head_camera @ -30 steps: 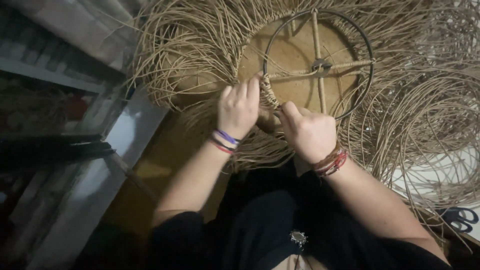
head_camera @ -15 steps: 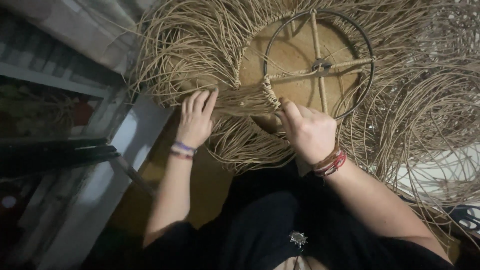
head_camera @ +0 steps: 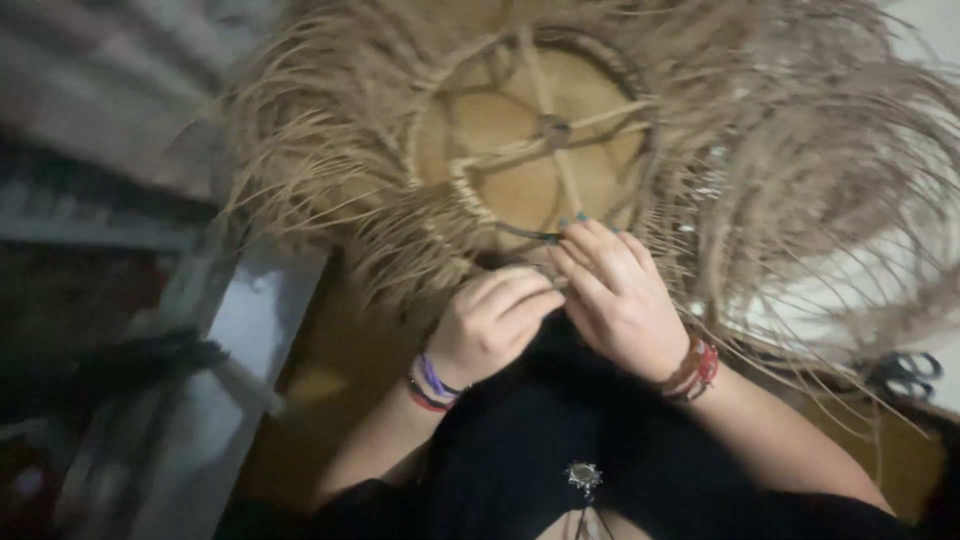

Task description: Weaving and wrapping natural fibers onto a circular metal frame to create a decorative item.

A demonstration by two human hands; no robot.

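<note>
My two hands meet at the near edge of a round metal frame [head_camera: 530, 140] fringed all around with long tan fibre strands [head_camera: 800, 150]. My left hand [head_camera: 490, 325], at about seven o'clock from the frame's hub, is curled with fingers bent inward. My right hand [head_camera: 615, 295], at about five o'clock, has its fingers reaching up onto the rim. The blur hides what either one pinches, though both seem to be gripping strands.

Scissors [head_camera: 905, 375] right of hoop [head_camera: 530, 140]
</note>
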